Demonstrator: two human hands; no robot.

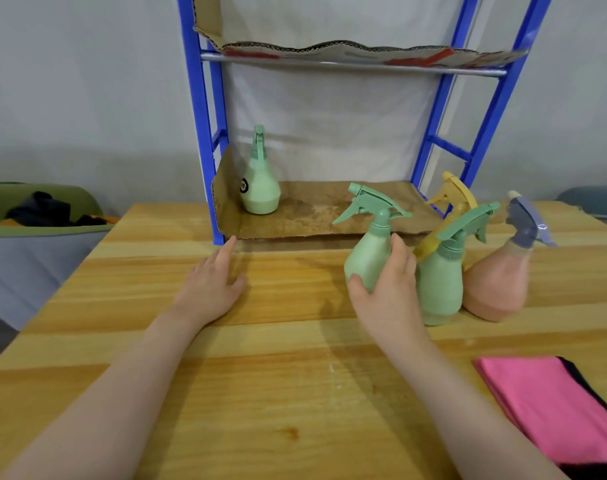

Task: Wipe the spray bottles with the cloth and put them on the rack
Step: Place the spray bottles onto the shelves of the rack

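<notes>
My right hand [387, 289] is wrapped around a light green spray bottle [369, 252], tilted left over the wooden table [278, 393]. Just right of it stand a second green bottle [440, 282] and a peach bottle with a grey-blue trigger [496, 285]; a yellow bottle [454, 199] is partly hidden behind them. Another green bottle [260, 188] stands on the cardboard-lined lower shelf of the blue rack [205, 133]. My left hand [213, 282] rests flat and empty on the table near the rack's left post. A folded pink cloth [555, 407] lies at the table's right edge.
The rack's upper shelf [357, 53] carries a sheet of cardboard. A green and grey bin [35, 216] holding dark items stands left of the table. A white wall is behind the rack.
</notes>
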